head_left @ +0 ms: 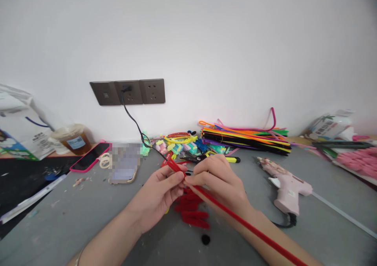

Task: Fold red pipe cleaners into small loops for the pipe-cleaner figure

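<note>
Both hands meet over the grey table, working on one red pipe cleaner (235,215). My left hand (160,191) pinches its folded end between thumb and fingers, the bent part pointing up and away. Close beside it, my right hand (220,179) has its fingers closed on the same pipe cleaner, whose long straight tail runs under the wrist toward the lower right. The right fingertips are partly hidden. Beneath the hands lie several short folded red pipe cleaner pieces (196,215) and a small black pompom (205,239).
A pink glue gun (290,193) lies right. Behind the hands are scissors (196,158) and a bundle of coloured pipe cleaners (247,140). Two phones (90,158), a lidded drink cup (76,140) and a power cord (132,118) plugged into the wall are left.
</note>
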Demonstrator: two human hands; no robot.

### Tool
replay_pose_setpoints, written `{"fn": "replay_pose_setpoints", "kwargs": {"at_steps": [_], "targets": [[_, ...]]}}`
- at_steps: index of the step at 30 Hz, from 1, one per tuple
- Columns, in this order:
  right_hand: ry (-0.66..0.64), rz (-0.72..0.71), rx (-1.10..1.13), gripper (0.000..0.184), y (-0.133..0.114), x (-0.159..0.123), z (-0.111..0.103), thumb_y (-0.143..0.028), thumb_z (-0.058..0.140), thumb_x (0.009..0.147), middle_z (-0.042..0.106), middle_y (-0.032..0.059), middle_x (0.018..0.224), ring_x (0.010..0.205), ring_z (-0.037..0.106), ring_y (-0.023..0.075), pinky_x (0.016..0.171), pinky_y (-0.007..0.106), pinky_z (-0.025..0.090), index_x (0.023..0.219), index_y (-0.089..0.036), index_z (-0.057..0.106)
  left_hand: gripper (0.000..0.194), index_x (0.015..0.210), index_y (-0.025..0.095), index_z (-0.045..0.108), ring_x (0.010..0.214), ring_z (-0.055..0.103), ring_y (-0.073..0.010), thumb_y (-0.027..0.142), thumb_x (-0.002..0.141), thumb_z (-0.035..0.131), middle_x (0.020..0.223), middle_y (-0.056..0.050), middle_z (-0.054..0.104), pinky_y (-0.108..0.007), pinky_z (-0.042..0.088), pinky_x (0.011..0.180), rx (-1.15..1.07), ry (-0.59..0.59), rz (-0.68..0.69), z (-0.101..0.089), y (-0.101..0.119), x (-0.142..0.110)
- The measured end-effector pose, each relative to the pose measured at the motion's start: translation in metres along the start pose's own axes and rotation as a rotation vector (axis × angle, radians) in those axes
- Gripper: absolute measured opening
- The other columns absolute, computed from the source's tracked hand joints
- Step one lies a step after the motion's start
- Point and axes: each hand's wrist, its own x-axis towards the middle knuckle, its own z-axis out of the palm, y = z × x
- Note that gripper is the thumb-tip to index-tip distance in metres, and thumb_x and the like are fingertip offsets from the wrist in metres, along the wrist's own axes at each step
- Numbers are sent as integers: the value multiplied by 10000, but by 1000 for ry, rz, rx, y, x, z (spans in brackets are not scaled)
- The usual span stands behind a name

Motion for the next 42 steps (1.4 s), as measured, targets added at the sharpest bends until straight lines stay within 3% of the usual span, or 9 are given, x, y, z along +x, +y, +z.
{"fn": "replay_pose_setpoints", "kwargs": {"at_steps": [3, 6, 10, 16, 19, 23, 27, 32, 42], "targets": [[3, 38, 44, 148, 3, 1, 0, -166, 583, 985, 617, 21, 784, 713, 536, 145, 696, 322, 355, 859, -185, 656, 330, 731, 129, 725, 499, 600, -44, 278, 555, 961, 614, 11, 685, -102, 532, 496, 60, -18, 14, -3, 0, 2], [-48, 115, 263, 92, 7, 5, -3, -170, 640, 949, 657, 41, 831, 771, 597, 153, 703, 284, 448, 874, -184, 692, 319, 728, 137, 729, 499, 591, -34, 308, 576, 951, 594, 19, 675, -86, 511, 505, 126, -34, 29, -6, 4, 4], [-222, 286, 595, 81, 14, 11, -13, -170, 665, 929, 699, 52, 879, 800, 650, 151, 713, 255, 512, 937, -188, 743, 309, 683, 139, 729, 515, 611, -49, 327, 574, 949, 565, 9, 675, -92, 491, 502, 239, -91, 13, -9, 12, 4], [-467, 563, 943, 57, 19, 11, -24, -217, 755, 863, 713, 31, 835, 792, 646, 141, 747, 246, 523, 848, -167, 734, 200, 697, 123, 754, 566, 643, -91, 284, 703, 873, 623, -40, 717, -158, 512, 569, 513, -334, -59, -12, 13, 0], [-515, 617, 1015, 94, 20, 11, -26, -239, 758, 860, 708, 35, 841, 786, 653, 145, 737, 256, 532, 847, -155, 719, 179, 738, 128, 742, 608, 656, -116, 283, 755, 832, 669, -54, 723, -190, 521, 592, 525, -334, -54, -10, 10, -3], [-468, 657, 1009, 81, 19, 11, -27, -232, 703, 906, 699, 29, 852, 802, 666, 142, 729, 251, 530, 870, -160, 695, 224, 719, 157, 706, 604, 620, -92, 327, 731, 851, 722, -29, 709, -162, 487, 554, 404, -216, 79, -5, 7, -3], [-392, 609, 901, 69, 18, 10, -25, -219, 683, 920, 690, 28, 855, 795, 652, 139, 731, 255, 519, 883, -162, 696, 259, 712, 158, 709, 613, 641, -92, 349, 689, 883, 669, -27, 707, -137, 466, 534, 301, -129, 89, -4, 6, -1], [-355, 532, 847, 48, 18, 9, -22, -189, 696, 906, 679, 19, 838, 769, 638, 130, 718, 248, 505, 866, -165, 706, 273, 726, 143, 717, 569, 641, -85, 343, 672, 895, 634, -36, 722, -133, 468, 526, 298, -86, 83, -3, 3, 0], [-257, 571, 795, 118, 17, 10, -21, -262, 700, 904, 659, 25, 837, 775, 610, 149, 709, 267, 488, 836, -172, 667, 364, 696, 159, 634, 556, 647, -105, 415, 654, 889, 583, -29, 706, -149, 459, 513, 417, -91, 93, 0, 7, -4]]}}
